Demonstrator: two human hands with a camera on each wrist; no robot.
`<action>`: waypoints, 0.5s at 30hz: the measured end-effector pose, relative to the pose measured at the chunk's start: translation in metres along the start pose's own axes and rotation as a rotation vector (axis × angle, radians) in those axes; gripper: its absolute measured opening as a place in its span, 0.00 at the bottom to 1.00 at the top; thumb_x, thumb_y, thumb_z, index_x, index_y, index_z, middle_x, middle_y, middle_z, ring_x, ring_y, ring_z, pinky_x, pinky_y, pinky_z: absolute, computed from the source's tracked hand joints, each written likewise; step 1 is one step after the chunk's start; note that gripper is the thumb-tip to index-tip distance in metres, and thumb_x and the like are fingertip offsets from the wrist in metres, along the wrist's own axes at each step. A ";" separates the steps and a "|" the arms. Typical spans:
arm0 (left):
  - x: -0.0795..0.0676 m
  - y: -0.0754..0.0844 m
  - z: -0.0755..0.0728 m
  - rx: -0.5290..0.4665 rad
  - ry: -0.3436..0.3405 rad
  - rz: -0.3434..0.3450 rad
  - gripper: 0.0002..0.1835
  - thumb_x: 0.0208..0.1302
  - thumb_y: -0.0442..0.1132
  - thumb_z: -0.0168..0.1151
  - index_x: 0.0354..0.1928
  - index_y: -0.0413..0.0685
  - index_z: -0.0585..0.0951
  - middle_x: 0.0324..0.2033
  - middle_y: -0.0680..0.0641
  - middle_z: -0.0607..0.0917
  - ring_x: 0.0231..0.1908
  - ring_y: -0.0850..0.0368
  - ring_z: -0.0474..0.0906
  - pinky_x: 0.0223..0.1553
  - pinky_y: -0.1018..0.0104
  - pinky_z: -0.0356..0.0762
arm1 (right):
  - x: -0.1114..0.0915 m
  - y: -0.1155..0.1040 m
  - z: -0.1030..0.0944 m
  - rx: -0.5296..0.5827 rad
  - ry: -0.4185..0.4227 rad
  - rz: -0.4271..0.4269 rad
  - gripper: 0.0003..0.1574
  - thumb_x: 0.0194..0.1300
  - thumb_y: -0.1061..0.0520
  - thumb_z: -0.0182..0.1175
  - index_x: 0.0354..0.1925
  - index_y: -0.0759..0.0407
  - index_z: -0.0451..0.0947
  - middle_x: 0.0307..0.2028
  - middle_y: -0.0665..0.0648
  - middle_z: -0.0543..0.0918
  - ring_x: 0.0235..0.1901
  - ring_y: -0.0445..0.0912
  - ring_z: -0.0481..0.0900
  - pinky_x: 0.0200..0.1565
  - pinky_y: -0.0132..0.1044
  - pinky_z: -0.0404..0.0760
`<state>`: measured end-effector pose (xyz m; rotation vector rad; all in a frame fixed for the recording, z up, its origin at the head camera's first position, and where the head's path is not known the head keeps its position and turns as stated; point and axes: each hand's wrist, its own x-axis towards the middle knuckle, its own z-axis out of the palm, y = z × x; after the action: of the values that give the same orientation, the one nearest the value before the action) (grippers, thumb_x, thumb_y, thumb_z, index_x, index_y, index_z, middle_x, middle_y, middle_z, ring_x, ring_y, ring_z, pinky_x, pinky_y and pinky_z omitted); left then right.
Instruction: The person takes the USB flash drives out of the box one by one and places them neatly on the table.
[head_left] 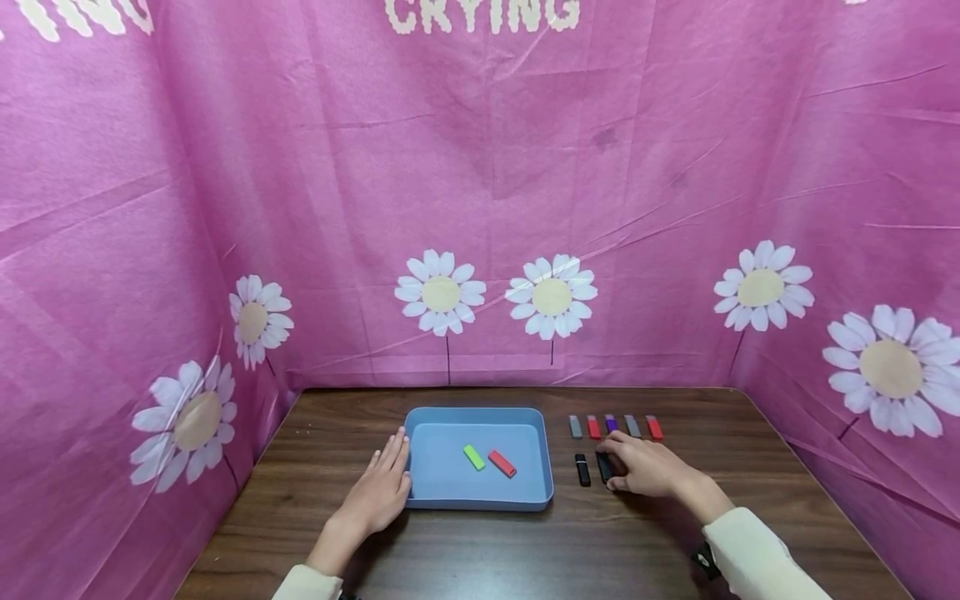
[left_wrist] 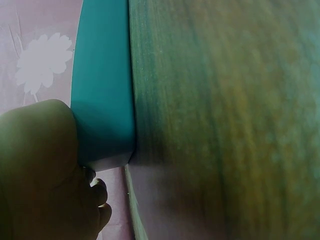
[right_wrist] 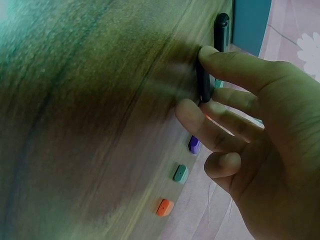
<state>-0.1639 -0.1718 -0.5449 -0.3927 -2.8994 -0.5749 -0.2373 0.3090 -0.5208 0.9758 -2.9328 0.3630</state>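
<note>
My right hand (head_left: 651, 467) bends over a black USB stick (head_left: 603, 468) lying on the table and pinches it between thumb and fingers. In the right wrist view, the thumb touches one side of that stick (right_wrist: 203, 82) and a fingertip sits at its lower end. Another black USB stick (head_left: 582, 470) lies just left of it. With fingers extended, my left hand (head_left: 381, 487) rests against the left wall of a blue tray (head_left: 480, 503). Inside the tray are a green USB stick (head_left: 474, 457) and a red USB stick (head_left: 502, 463).
Behind the black sticks runs a row of several USB sticks: grey (head_left: 576, 427), red (head_left: 594, 427), purple (head_left: 611, 423), another grey one (head_left: 633, 427) and another red one (head_left: 655, 428). A pink flowered cloth (head_left: 495, 192) encloses the wooden table (head_left: 480, 558) at the back and sides.
</note>
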 end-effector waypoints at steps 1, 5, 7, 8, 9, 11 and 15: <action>0.000 0.001 -0.001 0.001 0.002 0.002 0.31 0.81 0.38 0.47 0.78 0.26 0.62 0.82 0.32 0.59 0.81 0.31 0.57 0.79 0.32 0.59 | 0.000 0.000 0.000 0.003 -0.003 0.003 0.35 0.54 0.47 0.81 0.58 0.56 0.84 0.51 0.51 0.83 0.34 0.39 0.79 0.35 0.42 0.82; -0.001 0.006 -0.007 -0.017 -0.027 -0.010 0.31 0.80 0.37 0.48 0.78 0.25 0.62 0.82 0.31 0.59 0.81 0.30 0.57 0.79 0.31 0.58 | -0.001 -0.001 0.001 0.010 -0.010 0.018 0.35 0.55 0.46 0.81 0.59 0.55 0.84 0.52 0.51 0.83 0.35 0.39 0.79 0.36 0.42 0.82; -0.001 0.008 -0.009 -0.008 -0.048 -0.023 0.31 0.81 0.37 0.48 0.79 0.26 0.62 0.83 0.32 0.58 0.82 0.32 0.56 0.80 0.33 0.57 | -0.001 -0.002 0.000 0.009 -0.009 0.018 0.36 0.55 0.46 0.81 0.59 0.55 0.84 0.52 0.51 0.83 0.35 0.39 0.79 0.36 0.42 0.82; -0.001 0.009 -0.010 -0.010 -0.059 -0.030 0.31 0.81 0.37 0.48 0.79 0.26 0.61 0.83 0.32 0.57 0.82 0.33 0.55 0.81 0.34 0.56 | -0.001 -0.002 0.000 0.008 -0.008 0.017 0.36 0.55 0.46 0.81 0.59 0.55 0.84 0.52 0.51 0.83 0.35 0.39 0.80 0.36 0.42 0.82; -0.001 0.010 -0.011 -0.003 -0.067 -0.037 0.32 0.81 0.37 0.47 0.79 0.27 0.61 0.83 0.33 0.56 0.83 0.34 0.54 0.81 0.35 0.56 | -0.001 -0.002 -0.001 0.008 -0.006 0.016 0.36 0.55 0.46 0.81 0.59 0.55 0.84 0.52 0.51 0.83 0.34 0.39 0.79 0.36 0.42 0.82; -0.001 0.010 -0.011 -0.006 -0.065 -0.038 0.32 0.81 0.37 0.48 0.79 0.27 0.61 0.83 0.33 0.56 0.83 0.34 0.54 0.81 0.35 0.55 | 0.000 -0.002 -0.001 0.007 -0.007 0.015 0.36 0.55 0.46 0.81 0.59 0.55 0.84 0.52 0.51 0.83 0.34 0.39 0.79 0.35 0.42 0.82; -0.001 0.008 -0.008 -0.003 -0.030 -0.020 0.32 0.80 0.37 0.48 0.79 0.26 0.62 0.83 0.32 0.58 0.82 0.33 0.56 0.80 0.33 0.58 | 0.000 -0.003 -0.001 0.001 -0.002 0.014 0.34 0.56 0.45 0.80 0.58 0.55 0.84 0.52 0.50 0.83 0.34 0.38 0.78 0.35 0.41 0.81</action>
<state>-0.1601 -0.1682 -0.5349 -0.3768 -2.9347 -0.5821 -0.2360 0.3068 -0.5194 0.9564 -2.9431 0.3642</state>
